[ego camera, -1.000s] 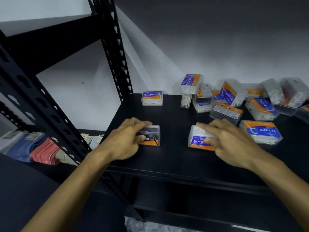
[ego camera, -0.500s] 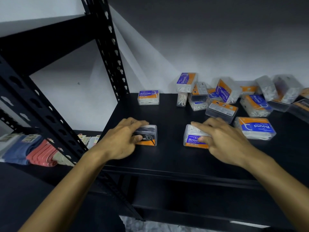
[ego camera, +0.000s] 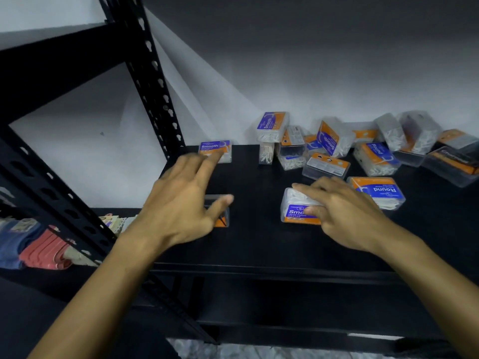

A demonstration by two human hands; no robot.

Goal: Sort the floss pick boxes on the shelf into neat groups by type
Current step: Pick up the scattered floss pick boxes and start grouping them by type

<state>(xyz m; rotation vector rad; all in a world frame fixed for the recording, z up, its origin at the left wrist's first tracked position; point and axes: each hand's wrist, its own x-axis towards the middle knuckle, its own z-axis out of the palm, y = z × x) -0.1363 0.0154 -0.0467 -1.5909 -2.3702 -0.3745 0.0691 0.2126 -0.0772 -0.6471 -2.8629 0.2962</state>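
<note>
The left hand (ego camera: 178, 203) hovered spread above a dark box (ego camera: 220, 216), seemingly clear of it; the right hand (ego camera: 344, 211) pinched a Smooth box (ego camera: 295, 211).

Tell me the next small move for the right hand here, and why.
Probably slide the Smooth box under the right hand back-left to the lone Smooth box by the rear wall. Both labels read Smooth, the shelf between looks bare, and the left hand is open, holding nothing.
</note>
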